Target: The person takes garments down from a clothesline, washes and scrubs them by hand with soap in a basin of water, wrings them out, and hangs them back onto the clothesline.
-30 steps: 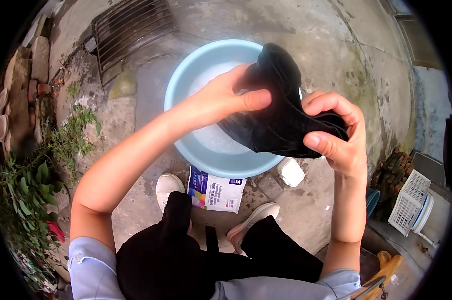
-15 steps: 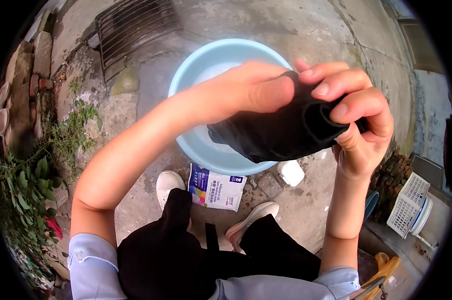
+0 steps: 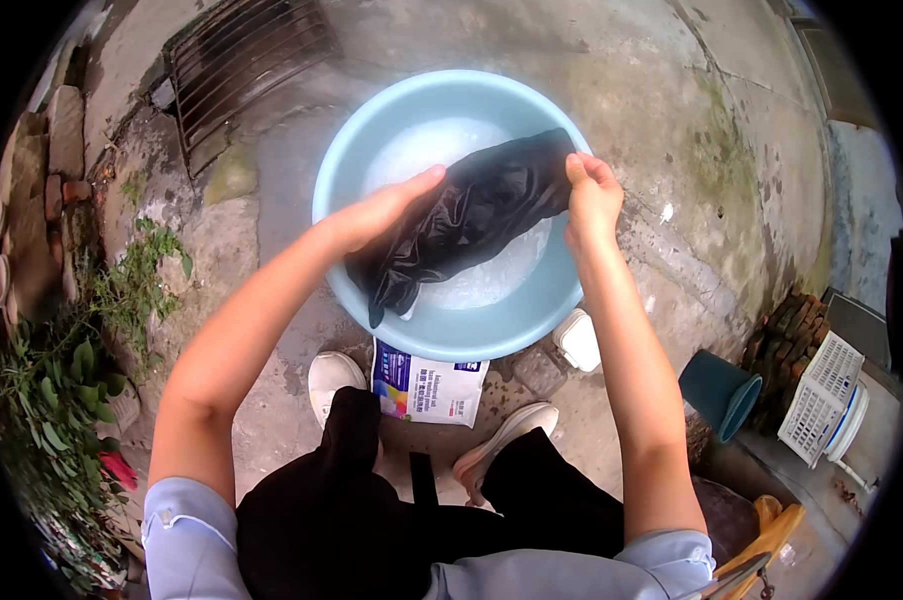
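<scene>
A wet, dark black garment (image 3: 482,210) is stretched slantwise over a light blue basin (image 3: 334,185); its exact kind cannot be made out. At its upper right end, my right hand (image 3: 594,200) pinches the edge between thumb and fingers. My left hand (image 3: 387,208) holds the left side, thumb along the top edge and the other fingers hidden behind the cloth. The garment's lower left end hangs down near the basin's inner wall. Whitish, sudsy water (image 3: 432,140) shows in the basin beneath.
A washing powder bag (image 3: 434,388) lies between my shoes, against the basin. Beside it are a brick (image 3: 539,373) and a white container (image 3: 578,340). A teal bucket (image 3: 720,393) and white basket (image 3: 822,385) stand right. A metal grate (image 3: 247,70) and plants (image 3: 137,275) are left.
Both hands have lowered the black garment from close to the camera to just over the basin. It is now spread out between them, my right hand at its far right end.
</scene>
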The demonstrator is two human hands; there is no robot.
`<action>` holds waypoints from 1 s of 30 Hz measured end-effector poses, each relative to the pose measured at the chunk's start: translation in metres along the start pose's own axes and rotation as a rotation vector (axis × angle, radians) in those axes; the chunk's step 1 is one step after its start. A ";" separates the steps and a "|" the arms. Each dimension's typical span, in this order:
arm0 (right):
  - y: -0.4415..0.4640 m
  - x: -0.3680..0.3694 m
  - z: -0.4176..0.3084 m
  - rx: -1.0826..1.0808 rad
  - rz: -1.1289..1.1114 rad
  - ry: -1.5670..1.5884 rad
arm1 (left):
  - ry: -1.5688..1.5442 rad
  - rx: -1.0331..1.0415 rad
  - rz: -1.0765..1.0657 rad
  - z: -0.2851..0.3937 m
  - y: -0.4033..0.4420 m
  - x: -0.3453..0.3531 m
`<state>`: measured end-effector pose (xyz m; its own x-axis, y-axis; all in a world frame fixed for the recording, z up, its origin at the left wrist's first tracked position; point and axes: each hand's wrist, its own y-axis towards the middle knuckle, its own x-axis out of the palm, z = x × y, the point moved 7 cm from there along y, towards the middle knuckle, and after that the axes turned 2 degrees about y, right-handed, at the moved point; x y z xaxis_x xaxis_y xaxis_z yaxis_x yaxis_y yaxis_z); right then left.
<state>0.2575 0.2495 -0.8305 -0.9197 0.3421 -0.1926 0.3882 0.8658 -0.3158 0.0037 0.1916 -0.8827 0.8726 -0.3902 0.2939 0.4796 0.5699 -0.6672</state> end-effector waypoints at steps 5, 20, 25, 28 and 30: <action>-0.012 0.027 0.048 -0.312 -0.107 -0.737 | 1.416 0.290 0.619 0.041 -0.012 0.016; -0.045 0.083 0.058 0.857 -0.480 0.515 | 0.351 0.662 0.294 0.076 0.012 0.023; -0.045 0.074 0.049 0.707 -0.357 0.773 | -0.152 0.605 -0.048 0.070 -0.020 0.047; -0.052 0.062 0.015 0.358 -0.146 0.774 | -0.746 0.300 -0.103 0.038 -0.020 0.047; -0.068 0.045 -0.023 -0.094 0.003 0.692 | -0.859 0.210 -0.011 0.035 -0.022 0.049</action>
<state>0.1881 0.2146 -0.7967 -0.7566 0.4714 0.4532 0.4128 0.8818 -0.2280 0.0391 0.1855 -0.8297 0.5958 0.2334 0.7685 0.4216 0.7235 -0.5466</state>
